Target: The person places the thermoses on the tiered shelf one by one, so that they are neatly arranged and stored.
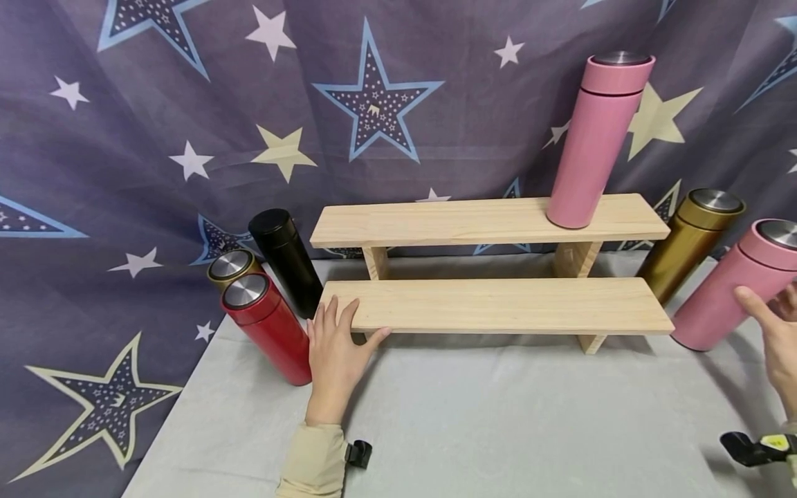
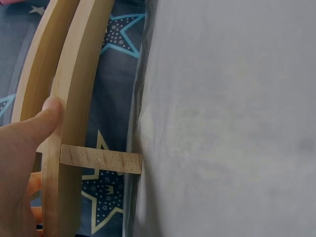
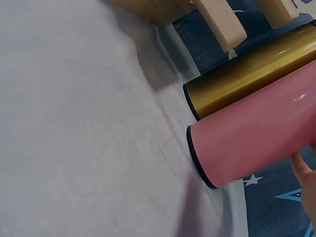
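Note:
A two-tier wooden shelf stands on the table, with a lower board (image 1: 498,304) and an upper board (image 1: 461,220). My left hand (image 1: 336,356) rests at the lower board's left end, fingers extended over the corner. In the left wrist view, its thumb (image 2: 48,111) lies against the front edge. At the far right, my right hand (image 1: 778,339) is beside a pink thermos (image 1: 731,297), thumb overlapping its side; part of this hand is out of frame. The right wrist view shows fingertips (image 3: 299,163) right at the pink thermos's wall. Another pink thermos (image 1: 594,145) stands on the upper board.
Left of the shelf stand a red thermos (image 1: 274,332), a gold thermos (image 1: 229,266) behind it and a black thermos (image 1: 289,263). A gold thermos (image 1: 688,238) is close to the shelf's right end. A star-patterned cloth (image 1: 473,104) hangs behind the grey-covered table (image 1: 498,415).

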The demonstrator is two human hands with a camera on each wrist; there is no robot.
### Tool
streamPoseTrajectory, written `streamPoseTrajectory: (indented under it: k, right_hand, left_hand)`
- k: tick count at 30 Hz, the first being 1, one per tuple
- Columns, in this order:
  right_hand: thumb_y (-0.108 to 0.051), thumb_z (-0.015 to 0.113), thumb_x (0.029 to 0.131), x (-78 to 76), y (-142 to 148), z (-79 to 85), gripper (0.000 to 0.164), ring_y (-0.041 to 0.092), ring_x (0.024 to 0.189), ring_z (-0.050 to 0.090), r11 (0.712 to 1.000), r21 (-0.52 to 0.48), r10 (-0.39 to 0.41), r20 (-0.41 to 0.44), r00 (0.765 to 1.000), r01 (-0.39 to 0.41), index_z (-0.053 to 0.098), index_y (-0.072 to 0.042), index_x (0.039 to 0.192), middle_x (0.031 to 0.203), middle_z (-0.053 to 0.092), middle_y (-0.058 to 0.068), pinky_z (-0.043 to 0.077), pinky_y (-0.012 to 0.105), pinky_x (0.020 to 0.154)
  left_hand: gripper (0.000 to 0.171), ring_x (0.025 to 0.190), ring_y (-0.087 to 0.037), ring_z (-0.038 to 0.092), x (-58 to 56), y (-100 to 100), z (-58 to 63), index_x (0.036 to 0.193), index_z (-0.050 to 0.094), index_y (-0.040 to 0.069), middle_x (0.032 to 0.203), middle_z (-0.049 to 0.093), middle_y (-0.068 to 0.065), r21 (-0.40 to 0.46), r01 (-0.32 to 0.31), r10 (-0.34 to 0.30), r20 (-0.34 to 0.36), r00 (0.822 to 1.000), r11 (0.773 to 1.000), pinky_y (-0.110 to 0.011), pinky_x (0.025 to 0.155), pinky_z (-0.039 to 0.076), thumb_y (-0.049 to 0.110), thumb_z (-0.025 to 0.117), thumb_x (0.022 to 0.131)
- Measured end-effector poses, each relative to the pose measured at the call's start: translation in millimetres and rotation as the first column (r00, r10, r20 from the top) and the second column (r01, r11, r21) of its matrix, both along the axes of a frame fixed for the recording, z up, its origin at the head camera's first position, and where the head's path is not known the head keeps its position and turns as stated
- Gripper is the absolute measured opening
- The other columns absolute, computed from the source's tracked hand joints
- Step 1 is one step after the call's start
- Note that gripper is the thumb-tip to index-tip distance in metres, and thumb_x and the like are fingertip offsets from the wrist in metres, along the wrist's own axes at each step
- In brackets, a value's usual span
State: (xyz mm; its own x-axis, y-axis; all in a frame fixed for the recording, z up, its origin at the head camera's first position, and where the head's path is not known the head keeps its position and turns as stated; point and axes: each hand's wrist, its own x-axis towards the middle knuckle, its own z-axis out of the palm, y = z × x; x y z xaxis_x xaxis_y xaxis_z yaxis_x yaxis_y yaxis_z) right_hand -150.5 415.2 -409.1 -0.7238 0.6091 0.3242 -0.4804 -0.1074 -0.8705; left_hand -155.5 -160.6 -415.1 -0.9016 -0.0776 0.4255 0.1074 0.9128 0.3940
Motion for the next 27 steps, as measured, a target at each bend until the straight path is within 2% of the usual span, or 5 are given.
streamPoseTrajectory:
  k: [5, 7, 17, 22, 27]
  right_hand:
    - [0.015, 0.069, 0.081, -8.1, 15.1, -15.7, 0.048, 0.006, 0.095, 0.06, 0.993, 0.121, -0.006, -0.008, 1.0, 0.007, 0.065, -0.003, 0.125, 0.105, 0.067, -0.001, 0.043, 0.01, 0.079]
    - [0.016, 0.07, 0.08, -8.8, 15.5, -16.8, 0.047, 0.006, 0.092, 0.061, 0.997, 0.08, 0.007, -0.02, 1.0, -0.005, 0.066, -0.002, 0.123, 0.102, 0.068, 0.0, 0.044, 0.01, 0.077]
    - [0.021, 0.069, 0.076, -0.2, -12.9, 15.0, 0.042, 0.005, 0.084, 0.063, 0.994, -0.078, -0.072, 0.108, 0.992, 0.081, 0.07, -0.008, 0.105, 0.093, 0.069, -0.001, 0.045, 0.008, 0.073]
    - [0.02, 0.07, 0.077, -1.9, -7.9, 10.5, 0.04, 0.005, 0.084, 0.062, 0.997, -0.063, -0.041, 0.068, 0.997, 0.045, 0.069, -0.008, 0.105, 0.092, 0.069, -0.002, 0.045, 0.008, 0.072]
    - [0.021, 0.068, 0.078, 1.4, -17.7, 23.0, 0.041, 0.006, 0.086, 0.062, 0.996, -0.059, -0.062, 0.043, 0.997, 0.065, 0.069, -0.008, 0.107, 0.095, 0.069, 0.0, 0.044, 0.01, 0.075]
  left_hand:
    - [0.079, 0.143, -0.041, 0.027, 0.4, 1.2, -0.1, 0.136, 0.059, 0.012, 0.149, 0.041, -0.024, 0.003, 0.001, -0.001, -0.001, 1.0, 1.0, -0.06, 0.116, 0.015, 0.061, 0.076, 0.077]
    - [0.079, 0.143, -0.042, 0.027, 0.1, 1.3, -0.5, 0.136, 0.059, 0.012, 0.149, 0.041, -0.024, 0.001, 0.0, 0.0, -0.004, 1.0, 1.0, -0.06, 0.116, 0.015, 0.061, 0.075, 0.077]
    - [0.079, 0.143, -0.041, 0.027, 0.6, -0.1, 0.5, 0.136, 0.059, 0.012, 0.149, 0.041, -0.024, -0.008, -0.007, 0.007, -0.003, 1.0, 1.0, -0.061, 0.116, 0.016, 0.061, 0.076, 0.077]
    - [0.079, 0.143, -0.041, 0.027, -0.3, -0.1, 0.5, 0.137, 0.059, 0.012, 0.149, 0.041, -0.024, -0.006, -0.008, 0.008, 0.009, 1.0, 1.0, -0.061, 0.116, 0.015, 0.061, 0.075, 0.077]
    - [0.078, 0.143, -0.042, 0.027, -0.8, 0.1, 0.4, 0.137, 0.059, 0.012, 0.149, 0.041, -0.024, -0.004, -0.006, 0.006, 0.015, 1.0, 1.0, -0.06, 0.116, 0.015, 0.06, 0.075, 0.078]
